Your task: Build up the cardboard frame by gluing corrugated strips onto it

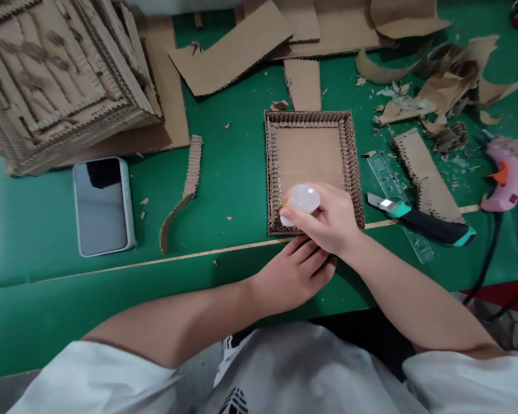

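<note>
The tray (307,152) lay on the table (235,184); above it, the right hand (333,217) curled round a bottle (305,199), best guided slowly, steadily. By the tray's near edge, the left hand (291,276), fingers loosely spread, apparently held nothing.

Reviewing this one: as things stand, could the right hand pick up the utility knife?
Probably not right away: the right hand is wrapped around a white bottle. Otherwise the way looks free, as the utility knife lies close by with nothing on top.
</note>
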A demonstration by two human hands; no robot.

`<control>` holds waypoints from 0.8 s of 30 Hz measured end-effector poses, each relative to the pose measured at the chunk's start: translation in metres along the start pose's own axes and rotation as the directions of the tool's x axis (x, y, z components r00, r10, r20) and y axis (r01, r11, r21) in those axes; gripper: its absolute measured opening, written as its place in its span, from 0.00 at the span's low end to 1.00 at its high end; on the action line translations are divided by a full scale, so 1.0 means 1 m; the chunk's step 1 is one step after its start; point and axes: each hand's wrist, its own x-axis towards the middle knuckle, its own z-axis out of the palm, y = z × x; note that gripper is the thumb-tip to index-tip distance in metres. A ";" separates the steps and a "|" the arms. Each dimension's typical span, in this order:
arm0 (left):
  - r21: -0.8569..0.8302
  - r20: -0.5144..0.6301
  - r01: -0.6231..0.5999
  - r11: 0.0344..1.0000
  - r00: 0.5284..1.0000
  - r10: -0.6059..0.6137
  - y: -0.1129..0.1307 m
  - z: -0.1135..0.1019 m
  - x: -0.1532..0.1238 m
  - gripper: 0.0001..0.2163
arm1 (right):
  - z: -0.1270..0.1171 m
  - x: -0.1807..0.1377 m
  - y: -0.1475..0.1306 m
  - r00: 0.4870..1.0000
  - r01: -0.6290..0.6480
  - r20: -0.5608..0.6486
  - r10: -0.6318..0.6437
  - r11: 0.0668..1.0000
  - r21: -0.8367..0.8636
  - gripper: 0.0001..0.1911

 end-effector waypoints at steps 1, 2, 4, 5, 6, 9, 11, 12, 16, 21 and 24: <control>-0.002 0.000 0.002 1.000 1.000 -0.002 0.000 0.000 0.000 0.12 | 0.000 0.000 0.000 1.000 -0.003 0.005 0.003 1.000 0.003 0.24; -0.003 -0.003 0.004 1.000 1.000 -0.004 0.000 -0.001 0.001 0.11 | 0.000 0.000 0.001 1.000 -0.004 0.012 0.004 1.000 0.007 0.23; -0.008 -0.012 0.007 1.000 1.000 -0.007 0.000 -0.001 0.002 0.10 | 0.000 0.000 0.001 0.999 -0.008 0.034 0.008 1.000 0.012 0.23; -0.012 -0.018 0.009 1.000 1.000 -0.010 0.000 -0.002 0.002 0.10 | 0.000 0.000 0.001 0.999 -0.013 0.049 0.012 1.000 0.012 0.23; -0.017 -0.021 0.011 1.000 1.000 -0.011 0.000 -0.002 0.003 0.09 | -0.001 0.000 0.001 0.998 -0.019 0.063 0.018 1.000 0.010 0.23; -0.035 -0.013 0.013 0.999 1.000 -0.014 0.001 -0.001 0.003 0.09 | -0.001 0.001 0.001 0.996 -0.021 0.084 0.021 1.000 0.001 0.23; -0.047 0.007 0.014 0.999 1.000 -0.013 0.001 0.000 0.002 0.10 | -0.002 0.001 0.001 0.996 -0.016 0.087 0.016 1.000 -0.003 0.23; -0.051 0.015 0.014 0.999 1.000 -0.013 0.001 0.000 0.002 0.10 | -0.002 0.001 0.000 0.996 -0.012 0.090 0.013 1.000 -0.005 0.23; -0.054 0.006 0.015 0.998 1.000 -0.015 0.001 0.000 0.002 0.10 | -0.004 0.000 0.000 0.995 0.002 0.098 -0.001 1.000 -0.007 0.23; -0.040 -0.002 0.014 0.999 1.000 -0.014 0.000 -0.002 0.003 0.10 | -0.006 -0.001 0.002 0.997 0.061 0.054 -0.062 0.998 0.023 0.22; -0.038 0.008 0.012 0.999 1.000 -0.011 0.000 -0.003 0.003 0.10 | -0.007 -0.001 0.003 0.997 0.074 0.033 -0.075 0.997 0.031 0.23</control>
